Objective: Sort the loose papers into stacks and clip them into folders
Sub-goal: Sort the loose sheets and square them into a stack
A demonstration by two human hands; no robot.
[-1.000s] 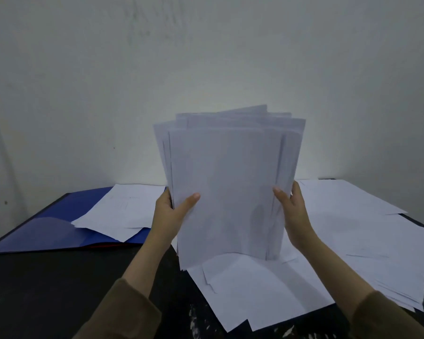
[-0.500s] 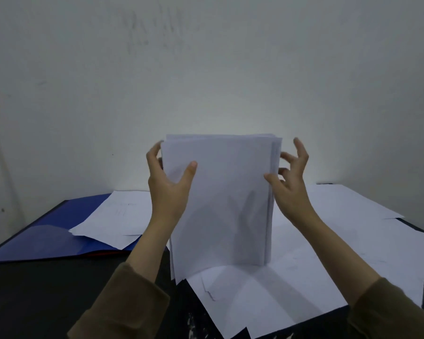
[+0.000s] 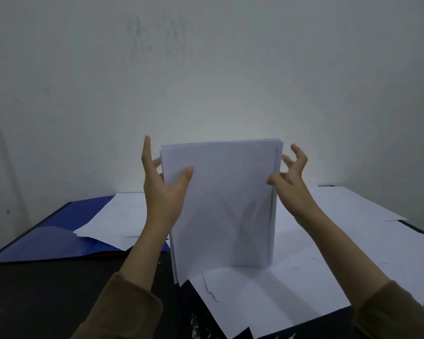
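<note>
A squared stack of white papers (image 3: 225,204) stands upright on its bottom edge on loose sheets in the middle of the table. My left hand (image 3: 160,192) holds its upper left side, thumb on the front, fingers behind, index finger pointing up. My right hand (image 3: 291,184) holds the upper right edge, with the thumb on the front and curled fingers against the edge. An open blue folder (image 3: 59,231) lies flat at the left, with a few loose white sheets (image 3: 118,216) partly over it.
More loose white sheets (image 3: 352,228) cover the right side of the black table (image 3: 47,302). A sheet with a torn edge (image 3: 255,302) lies in front of the stack. A pale wall (image 3: 206,69) rises right behind the table.
The fanned, uneven papers have dropped level into a squared stack resting on the table. Both hands have slid up from the stack's lower sides to its upper edges, fingers loosened.
</note>
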